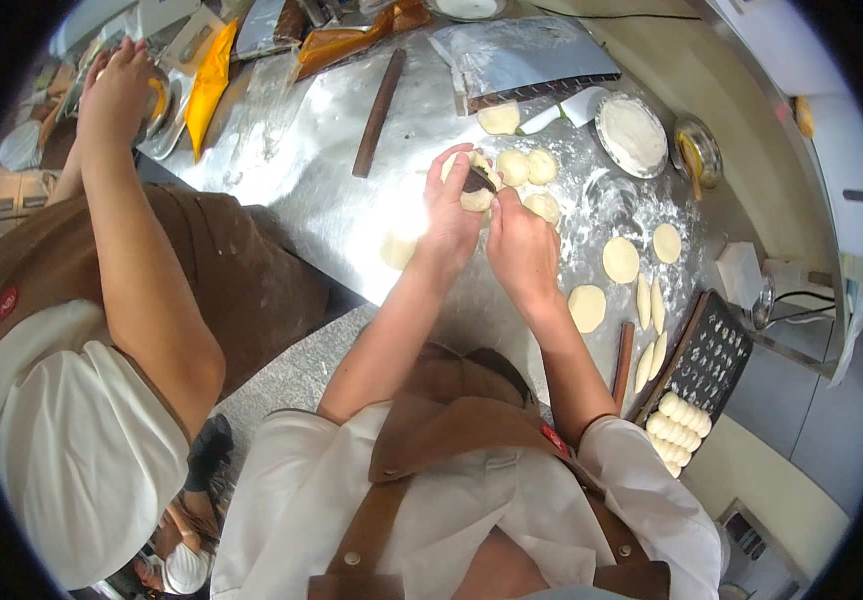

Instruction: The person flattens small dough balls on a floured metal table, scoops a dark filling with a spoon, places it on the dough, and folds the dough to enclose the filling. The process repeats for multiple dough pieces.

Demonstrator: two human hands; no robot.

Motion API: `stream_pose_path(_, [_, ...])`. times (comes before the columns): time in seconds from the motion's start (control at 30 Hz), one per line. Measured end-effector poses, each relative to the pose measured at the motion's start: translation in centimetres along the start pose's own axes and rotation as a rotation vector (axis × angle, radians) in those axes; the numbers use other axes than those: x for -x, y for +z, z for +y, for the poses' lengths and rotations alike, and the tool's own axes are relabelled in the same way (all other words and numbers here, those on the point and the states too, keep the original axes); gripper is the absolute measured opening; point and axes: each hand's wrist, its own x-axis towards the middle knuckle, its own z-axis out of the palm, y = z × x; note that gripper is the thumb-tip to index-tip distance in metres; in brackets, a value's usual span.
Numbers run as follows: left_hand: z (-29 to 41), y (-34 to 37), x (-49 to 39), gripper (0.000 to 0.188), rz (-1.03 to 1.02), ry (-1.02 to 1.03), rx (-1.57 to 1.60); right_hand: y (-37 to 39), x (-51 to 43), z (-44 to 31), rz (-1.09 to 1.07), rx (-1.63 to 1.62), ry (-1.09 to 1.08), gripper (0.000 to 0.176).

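Note:
My left hand (452,214) cups a pale dough round (478,199) with dark filling (476,180) showing in its open middle. At the round's right edge, the curled fingers of my right hand (527,244) grip the dough; whether a small tool is also in them is hidden. Just beyond my hands sit dough balls (527,166), with another dough ball (542,207) nearer. Flat dough discs (620,259) and pointed dough strips (657,304) lie to the right on the floured steel table (326,180). A pale dough disc (398,250) lies left of my left forearm.
A dark rolling pin (379,112) lies beyond my hands, another rolling pin (623,364) near my right forearm. A flour bowl (631,135), scraper (562,110) and metal bowl (707,154) stand back right. A black tray (716,341) holds shaped dough (679,424). A co-worker's arm (138,247) is close left.

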Motion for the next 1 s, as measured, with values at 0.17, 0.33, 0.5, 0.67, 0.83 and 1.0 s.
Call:
stream_pose_path(0.17, [-0.9,0.0,0.8,0.028,-0.035,0.002,0.019,-0.7,0.6,0.2,-0.060,-0.260,0.203,0.019])
stream_pose_path(0.33, [-1.6,-0.5,1.4,0.030,-0.109,0.047,-0.086,-1.3,0.3,1.7,-0.157,-0.415,0.278,0.023])
stream_pose_path(0.5, [-1.9,0.6,2.4,0.038,-0.060,0.111,-0.159,-1.2,0.9,0.7,-0.078,-0.295,0.256,0.024])
stream_pose_path(0.67, [-0.9,-0.1,1.6,0.044,-0.032,0.132,-0.126,-1.5,1.0,0.9,0.152,-0.346,0.257,0.023])
stream_pose_path(0.83, [1.1,-1.4,2.0,0.042,-0.018,0.087,-0.113,0.4,-0.1,3.8,-0.076,-0.866,0.384,0.019])
stream_pose_path(1.0, [3.1,-5.4,2.0,0.037,-0.034,-0.157,0.175,4.3,-1.1,5.1,-0.301,-1.278,0.701,0.012])
